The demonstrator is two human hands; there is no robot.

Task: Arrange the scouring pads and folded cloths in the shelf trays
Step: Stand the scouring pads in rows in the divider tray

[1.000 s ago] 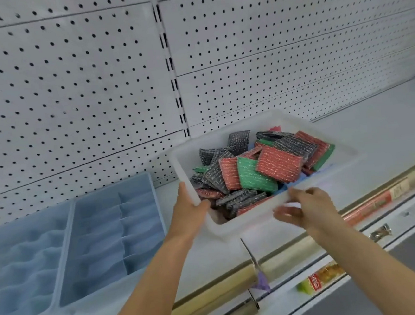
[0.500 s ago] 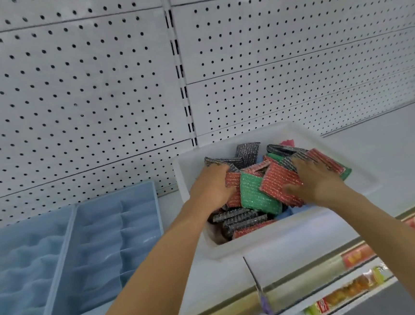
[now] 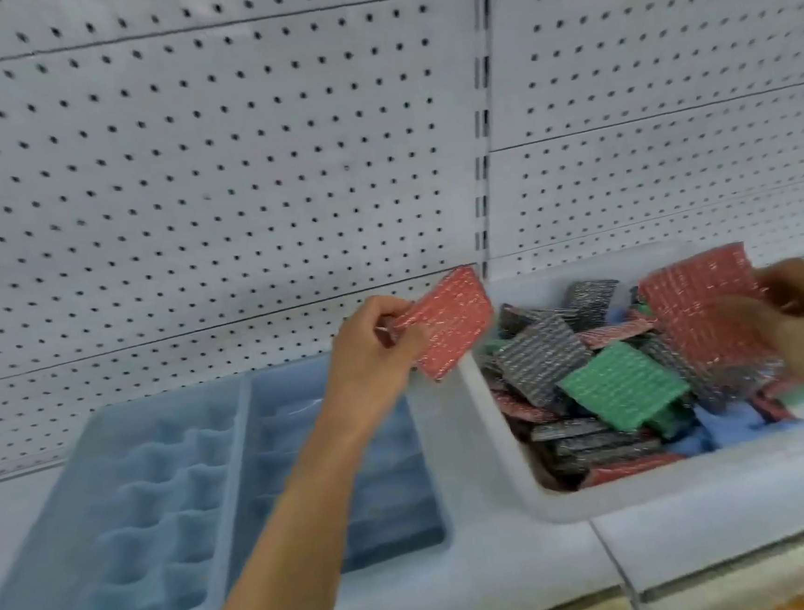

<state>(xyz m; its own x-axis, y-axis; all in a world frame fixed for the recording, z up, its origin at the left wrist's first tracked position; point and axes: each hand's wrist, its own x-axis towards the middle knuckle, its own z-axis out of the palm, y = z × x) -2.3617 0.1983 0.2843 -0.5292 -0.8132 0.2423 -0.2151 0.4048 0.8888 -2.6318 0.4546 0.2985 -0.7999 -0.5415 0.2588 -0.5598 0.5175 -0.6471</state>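
A white bin (image 3: 470, 444) on the shelf holds several red, green and grey scouring pads, with a green pad (image 3: 623, 385) on top and blue cloth (image 3: 741, 426) at its near right. My left hand (image 3: 371, 361) grips a red pad (image 3: 445, 323) lifted over the bin's left rim. My right hand (image 3: 800, 318), blurred, holds a larger red pad (image 3: 707, 312) above the bin's right side. Two pale blue divided trays, the left tray (image 3: 115, 500) and the right tray (image 3: 278, 413), lie side by side left of the bin.
A white pegboard wall (image 3: 233, 173) rises behind the shelf. The shelf's front edge with a price strip (image 3: 754, 580) runs along the bottom right.
Both hands went from the bin's rim into the pile, and each has lifted out a red pad. The view has swung left and closer.
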